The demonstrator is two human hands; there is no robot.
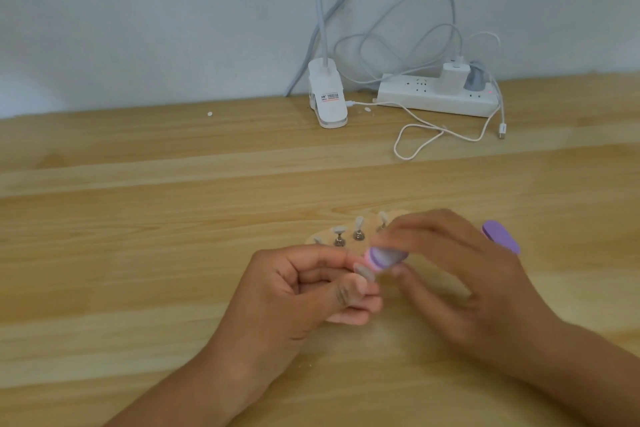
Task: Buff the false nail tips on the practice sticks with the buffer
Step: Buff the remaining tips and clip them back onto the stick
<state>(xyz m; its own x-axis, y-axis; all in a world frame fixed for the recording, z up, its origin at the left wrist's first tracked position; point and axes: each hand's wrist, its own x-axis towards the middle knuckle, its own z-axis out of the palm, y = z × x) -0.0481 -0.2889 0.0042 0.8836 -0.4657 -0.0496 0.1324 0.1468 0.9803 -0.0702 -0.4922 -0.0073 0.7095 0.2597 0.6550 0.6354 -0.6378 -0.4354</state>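
One false nail tip (365, 273) was pinched in the left hand (304, 291), touching the purple buffer (385, 258) gripped by the right hand (460, 274). A few more tips (339, 229) stood just behind on the table (173, 253), couldn't tell if buffed.

Buffer (385, 257): purple block with a pink layer, tilted. Its near end lies just above the held tip (365, 273); contact is blurred. Its far end shows beyond the right hand (460, 274), which grips it. The held tip is pale and pinched by the left hand (311, 288). Other sticks (359, 235) stand upright in a curved row behind, each topped by a pale tip (339, 229).
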